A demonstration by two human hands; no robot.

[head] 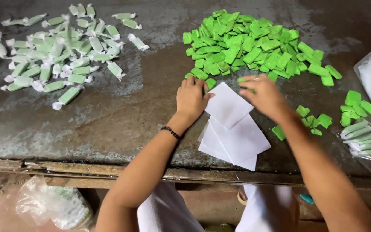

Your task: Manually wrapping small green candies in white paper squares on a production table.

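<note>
My left hand [190, 98] lies flat on the dark worktop, its thumb on the edge of a white paper square [228, 104] that tops a small stack of white sheets [237, 144]. My right hand [263, 95] is blurred with motion and pinches a green candy piece [242, 80] at the near edge of the big heap of unwrapped green pieces [250, 47]. A black band sits on my left wrist.
Several wrapped candies [52, 51] with twisted white ends lie at the far left. Loose green pieces [312, 118] and a clear bag of wrapped candies [366, 141] lie at the right. A plastic bag [52, 204] hangs below the table's front edge [86, 169].
</note>
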